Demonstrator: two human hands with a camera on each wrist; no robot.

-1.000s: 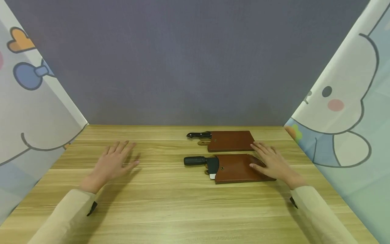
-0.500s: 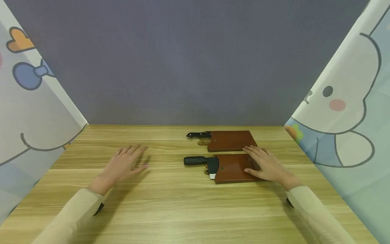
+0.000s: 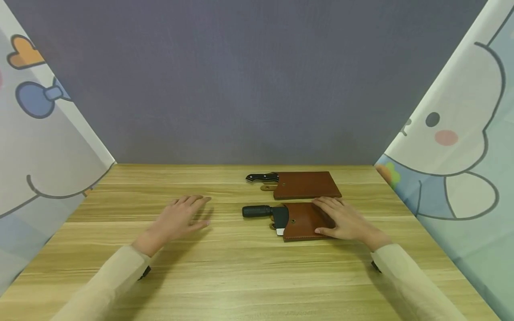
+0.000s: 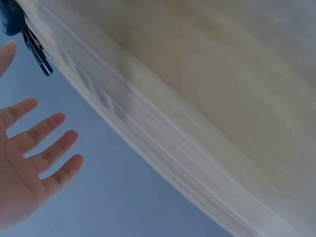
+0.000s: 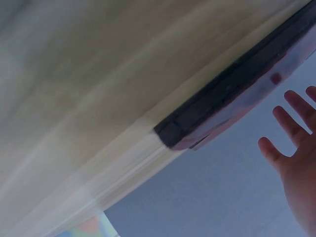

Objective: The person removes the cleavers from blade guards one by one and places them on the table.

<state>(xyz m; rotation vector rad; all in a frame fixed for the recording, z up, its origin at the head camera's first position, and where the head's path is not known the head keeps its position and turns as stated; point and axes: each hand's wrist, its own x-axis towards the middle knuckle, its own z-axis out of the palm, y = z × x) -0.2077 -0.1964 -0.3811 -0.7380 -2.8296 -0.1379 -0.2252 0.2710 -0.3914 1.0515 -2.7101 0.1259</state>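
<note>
Nearer to me lies a cleaver with a black handle (image 3: 257,211), its blade mostly inside a brown leather sheath (image 3: 302,223). My right hand (image 3: 347,221) hovers over the right part of that sheath and hides its end. Fingers apart, the right hand (image 5: 301,168) shows a gap from the sheath in the right wrist view. Behind is a second brown sheath (image 3: 307,185) around a knife with a black riveted handle (image 3: 263,177). My left hand (image 3: 174,223) floats above the table left of the handles, holding nothing. Its fingers are spread in the left wrist view.
The wooden table (image 3: 225,276) ends at a grey-blue wall (image 3: 241,89). Cartoon-printed panels stand on the left (image 3: 60,129) and right (image 3: 458,156). A small leather strap (image 3: 268,188) sticks out from the far sheath.
My left hand has moved right, toward the handles. My right hand has shifted left over the near sheath. Both sheathed blades lie where they were.
</note>
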